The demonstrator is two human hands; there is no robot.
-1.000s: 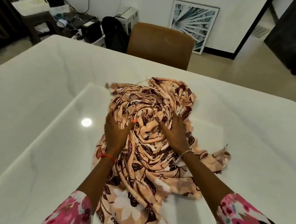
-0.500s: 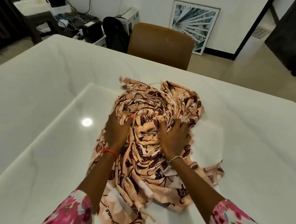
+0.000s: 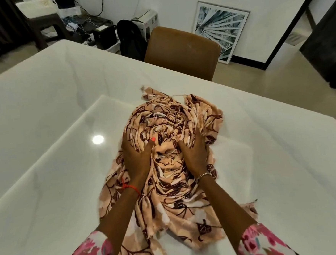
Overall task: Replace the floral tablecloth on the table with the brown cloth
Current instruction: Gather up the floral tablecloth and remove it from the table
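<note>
The floral tablecloth (image 3: 169, 125), peach with dark red leaves, lies bunched into a swirled heap in the middle of the white table (image 3: 43, 116). My left hand (image 3: 136, 155) presses on the heap's left side, fingers curled into the folds. On the right side my right hand (image 3: 194, 151) grips the folds the same way. A loose tail of the cloth runs back toward me between my forearms. No brown cloth is in view.
A brown chair (image 3: 181, 50) stands at the table's far edge. Beyond it on the floor are a framed leaf picture (image 3: 220, 28), a black backpack (image 3: 131, 38), boxes and cables. A dark stool (image 3: 42, 22) stands far left.
Both hands have gathered the cloth inward. The heap has become tighter and narrower, its spread edges at right and near side pulled in toward the centre.
</note>
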